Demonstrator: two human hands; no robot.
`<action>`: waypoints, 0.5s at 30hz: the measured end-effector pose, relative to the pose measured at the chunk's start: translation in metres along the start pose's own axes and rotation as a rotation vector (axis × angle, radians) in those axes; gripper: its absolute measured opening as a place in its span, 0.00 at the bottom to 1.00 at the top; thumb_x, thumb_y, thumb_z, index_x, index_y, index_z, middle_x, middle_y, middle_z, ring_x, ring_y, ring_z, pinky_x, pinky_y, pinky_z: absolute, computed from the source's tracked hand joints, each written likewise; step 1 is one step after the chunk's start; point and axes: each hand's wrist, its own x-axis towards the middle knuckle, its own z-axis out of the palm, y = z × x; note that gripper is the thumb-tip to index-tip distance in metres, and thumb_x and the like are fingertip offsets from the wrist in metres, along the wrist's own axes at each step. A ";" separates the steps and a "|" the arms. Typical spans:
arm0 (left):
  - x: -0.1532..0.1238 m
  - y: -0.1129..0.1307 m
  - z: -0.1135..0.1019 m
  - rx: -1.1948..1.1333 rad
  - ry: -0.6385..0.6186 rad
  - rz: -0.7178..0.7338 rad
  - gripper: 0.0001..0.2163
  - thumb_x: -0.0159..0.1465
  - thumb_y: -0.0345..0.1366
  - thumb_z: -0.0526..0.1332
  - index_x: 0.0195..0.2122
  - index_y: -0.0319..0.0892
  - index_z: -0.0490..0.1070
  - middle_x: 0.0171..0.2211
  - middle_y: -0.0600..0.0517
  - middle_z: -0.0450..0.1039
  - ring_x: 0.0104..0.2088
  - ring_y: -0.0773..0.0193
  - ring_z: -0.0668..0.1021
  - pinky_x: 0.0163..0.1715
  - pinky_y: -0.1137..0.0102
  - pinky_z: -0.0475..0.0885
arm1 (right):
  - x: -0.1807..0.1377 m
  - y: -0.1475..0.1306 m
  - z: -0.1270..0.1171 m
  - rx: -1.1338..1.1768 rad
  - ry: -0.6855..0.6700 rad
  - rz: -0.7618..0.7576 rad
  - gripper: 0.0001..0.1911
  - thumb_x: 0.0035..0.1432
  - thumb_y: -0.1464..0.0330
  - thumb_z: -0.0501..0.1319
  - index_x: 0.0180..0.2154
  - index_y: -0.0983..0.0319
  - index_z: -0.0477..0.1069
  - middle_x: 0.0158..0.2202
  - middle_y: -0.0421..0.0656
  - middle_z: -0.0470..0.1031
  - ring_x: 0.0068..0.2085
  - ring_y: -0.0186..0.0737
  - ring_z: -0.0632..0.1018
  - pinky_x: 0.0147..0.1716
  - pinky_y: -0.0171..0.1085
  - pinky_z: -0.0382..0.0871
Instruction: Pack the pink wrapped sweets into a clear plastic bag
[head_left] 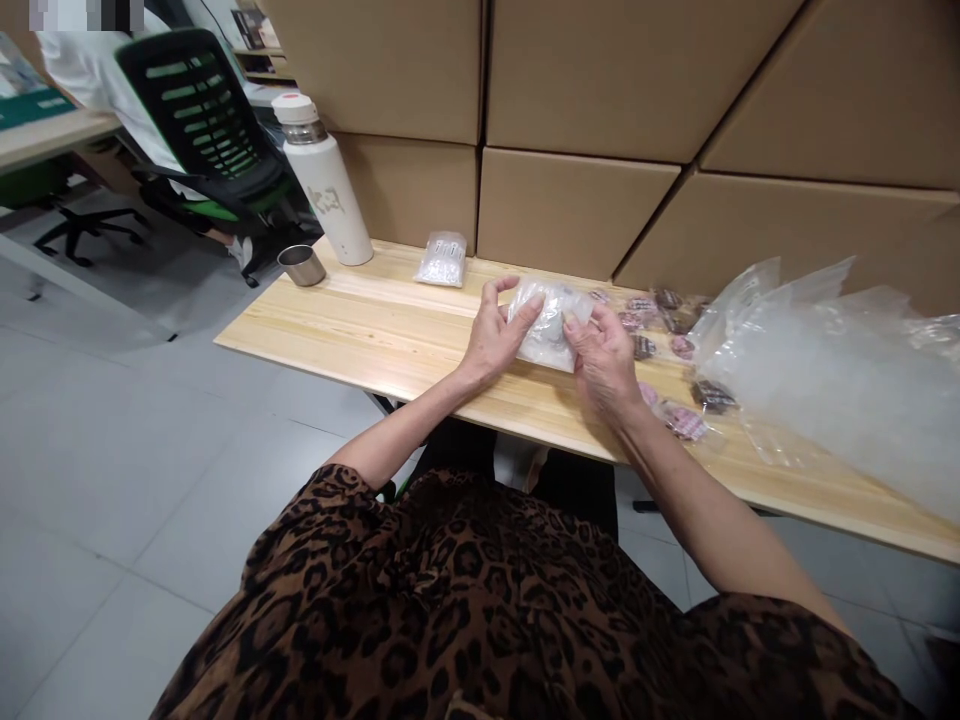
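Both my hands hold one small clear plastic bag just above the wooden table. My left hand pinches its left edge with thumb and fingers. My right hand grips its right side, fingers curled over it. Something pale shows inside the bag. Several small dark and pink wrapped pieces lie on the table just right of my hands.
A big heap of clear plastic bags fills the right of the table. A small filled bag, a white flask and a metal cup stand at the far left. Cardboard boxes wall the back. An office chair stands left.
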 end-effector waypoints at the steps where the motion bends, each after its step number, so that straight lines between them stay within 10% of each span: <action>1: 0.002 0.002 -0.001 -0.031 -0.001 -0.020 0.33 0.53 0.51 0.82 0.57 0.49 0.74 0.32 0.53 0.79 0.36 0.58 0.82 0.50 0.57 0.78 | 0.004 0.001 0.001 -0.004 0.010 -0.024 0.31 0.47 0.52 0.81 0.48 0.56 0.75 0.45 0.42 0.86 0.53 0.45 0.85 0.57 0.49 0.82; 15: 0.131 0.025 -0.069 0.558 0.044 0.170 0.15 0.55 0.32 0.78 0.42 0.49 0.79 0.29 0.52 0.76 0.50 0.47 0.81 0.65 0.55 0.66 | 0.151 0.079 0.059 -0.147 0.154 -0.039 0.25 0.49 0.60 0.76 0.42 0.57 0.66 0.35 0.35 0.77 0.41 0.40 0.82 0.50 0.46 0.80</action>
